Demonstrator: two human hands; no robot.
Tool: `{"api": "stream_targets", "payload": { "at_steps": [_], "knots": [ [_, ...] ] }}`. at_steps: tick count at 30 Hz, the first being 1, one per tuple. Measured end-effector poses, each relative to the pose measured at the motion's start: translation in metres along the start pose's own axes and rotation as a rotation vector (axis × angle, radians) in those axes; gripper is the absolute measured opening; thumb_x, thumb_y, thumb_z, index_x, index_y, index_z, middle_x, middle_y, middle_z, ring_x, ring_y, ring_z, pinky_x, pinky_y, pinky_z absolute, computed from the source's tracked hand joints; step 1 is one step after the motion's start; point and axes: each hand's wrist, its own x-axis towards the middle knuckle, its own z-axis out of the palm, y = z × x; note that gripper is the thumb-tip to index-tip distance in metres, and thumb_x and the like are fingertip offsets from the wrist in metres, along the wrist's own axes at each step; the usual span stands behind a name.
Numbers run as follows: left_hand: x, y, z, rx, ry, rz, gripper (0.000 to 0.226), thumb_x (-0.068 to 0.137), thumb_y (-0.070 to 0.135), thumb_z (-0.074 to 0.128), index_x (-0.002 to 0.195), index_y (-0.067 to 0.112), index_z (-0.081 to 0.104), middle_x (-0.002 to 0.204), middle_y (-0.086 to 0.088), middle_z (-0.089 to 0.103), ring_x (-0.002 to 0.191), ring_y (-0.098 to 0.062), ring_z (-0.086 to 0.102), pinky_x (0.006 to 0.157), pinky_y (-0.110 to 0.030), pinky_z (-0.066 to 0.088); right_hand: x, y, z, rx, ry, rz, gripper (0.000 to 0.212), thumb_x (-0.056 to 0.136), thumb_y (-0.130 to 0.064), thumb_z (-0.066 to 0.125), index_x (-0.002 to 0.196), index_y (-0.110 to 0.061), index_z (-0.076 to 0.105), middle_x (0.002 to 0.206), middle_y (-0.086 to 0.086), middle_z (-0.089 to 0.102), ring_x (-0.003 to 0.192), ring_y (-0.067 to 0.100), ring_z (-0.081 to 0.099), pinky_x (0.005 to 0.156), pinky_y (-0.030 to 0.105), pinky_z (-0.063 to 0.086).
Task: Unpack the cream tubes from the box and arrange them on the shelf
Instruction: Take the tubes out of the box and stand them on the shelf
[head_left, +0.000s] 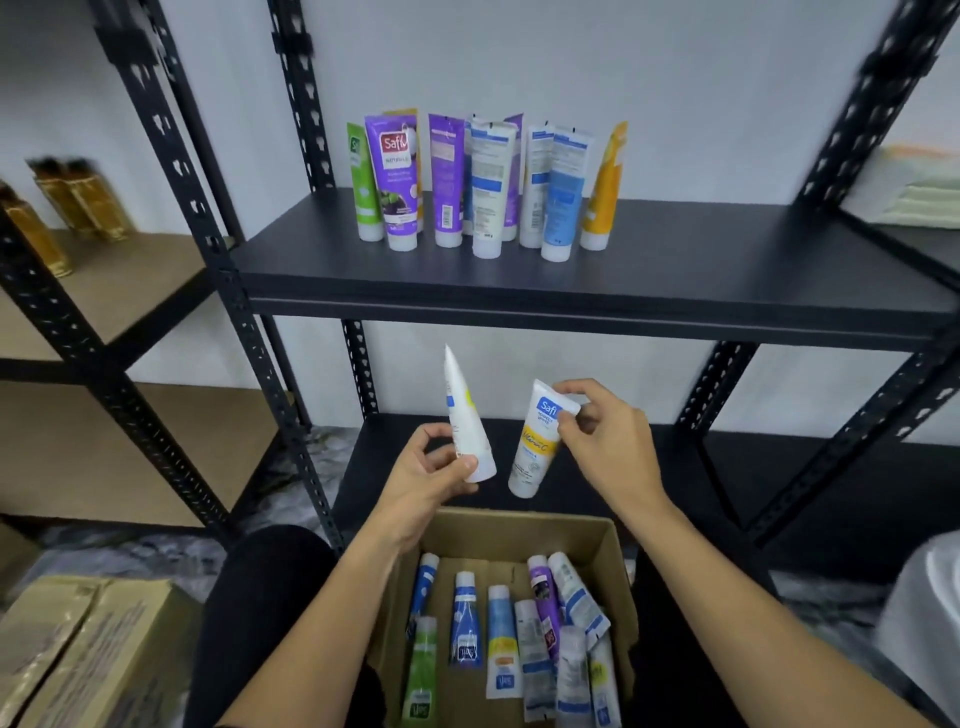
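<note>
The right hand (605, 441) pinches a white tube (537, 441) by its flat crimped top, thumb and fingers closed on the edge. The tube hangs cap down, slightly tilted. Its label shows a blue "Safi" logo and the words "Vitamin C" on a yellow band; the smaller print is too small to read.

The left hand (421, 470) grips a second tube (465, 421) near its cap, thumb and fingers curled around the lower end. This one points up, the crimped end highest, leaning a little left. It shows us its side, white with a bit of blue and yellow, so no writing can be read.

Both tubes are in the air above the box (613, 551), in front of the gap between the two black shelves. The box is open and more tubes (519, 639) lie inside, blue, green, purple and white; their labels are blurred.

On the upper shelf (675, 270) a row of tubes (483, 187) stands on their caps. The purple tube (397, 182) in front reads "Safi Naturals". The others are green, purple, white-blue and orange, mostly with the back side to the camera.

Both forearms reach forward over the box.
</note>
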Motion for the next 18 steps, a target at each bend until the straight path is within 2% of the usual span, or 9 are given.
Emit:
{"api": "stream_targets", "payload": {
  "at_steps": [2,5,8,11,15,18],
  "knots": [
    [0.003,0.017,0.005,0.011,-0.005,0.035,0.038,0.085,-0.001,0.067,0.117,0.012,0.049,0.112,-0.018,0.07,0.097,-0.028,0.069,0.072,-0.034,0.059,0.006,-0.014,-0.011,0.002,0.018,-0.017,0.026,0.09,-0.018,0.065,0.114,-0.029,0.064,0.099,-0.002,0.075,0.08,0.006,0.069,0.054,0.014,0.045],
    [0.008,0.048,0.016,0.049,-0.033,0.096,0.042,0.084,0.004,0.069,0.119,0.014,0.048,0.117,-0.017,0.067,0.103,-0.029,0.067,0.076,-0.037,0.057,0.017,-0.037,-0.029,-0.018,0.05,-0.038,0.027,0.089,-0.019,0.065,0.113,-0.032,0.065,0.094,-0.006,0.075,0.076,0.002,0.067,0.053,0.013,0.043],
    [0.015,0.082,0.031,0.078,-0.049,0.151,0.04,0.087,0.002,0.068,0.121,0.013,0.049,0.12,-0.017,0.064,0.106,-0.03,0.066,0.083,-0.042,0.057,0.032,-0.058,-0.051,-0.014,0.102,-0.067,0.027,0.087,-0.018,0.065,0.109,-0.034,0.066,0.089,-0.01,0.075,0.074,0.001,0.067,0.06,0.022,0.053],
    [0.022,0.113,0.049,0.081,-0.045,0.211,0.04,0.086,0.0,0.068,0.12,0.009,0.05,0.112,-0.017,0.064,0.097,-0.027,0.069,0.082,-0.043,0.059,0.047,-0.072,-0.074,0.004,0.159,-0.107,0.027,0.087,-0.018,0.065,0.109,-0.034,0.067,0.089,-0.011,0.075,0.078,0.002,0.07,0.068,0.035,0.06],
    [0.037,0.147,0.074,0.097,-0.029,0.276,0.042,0.083,-0.001,0.072,0.119,0.009,0.052,0.112,-0.018,0.067,0.101,-0.03,0.07,0.083,-0.046,0.059,0.07,-0.091,-0.105,-0.005,0.231,-0.141,0.025,0.089,-0.021,0.066,0.111,-0.032,0.066,0.092,-0.01,0.075,0.078,0.004,0.071,0.066,0.038,0.062],
    [0.049,0.168,0.093,0.133,-0.004,0.321,0.043,0.082,0.004,0.076,0.117,0.014,0.054,0.109,-0.011,0.07,0.101,-0.025,0.07,0.082,-0.038,0.059,0.088,-0.103,-0.126,-0.059,0.281,-0.148,0.026,0.088,-0.022,0.066,0.112,-0.033,0.065,0.091,-0.01,0.075,0.078,0.003,0.07,0.066,0.037,0.062]
  ]
}}
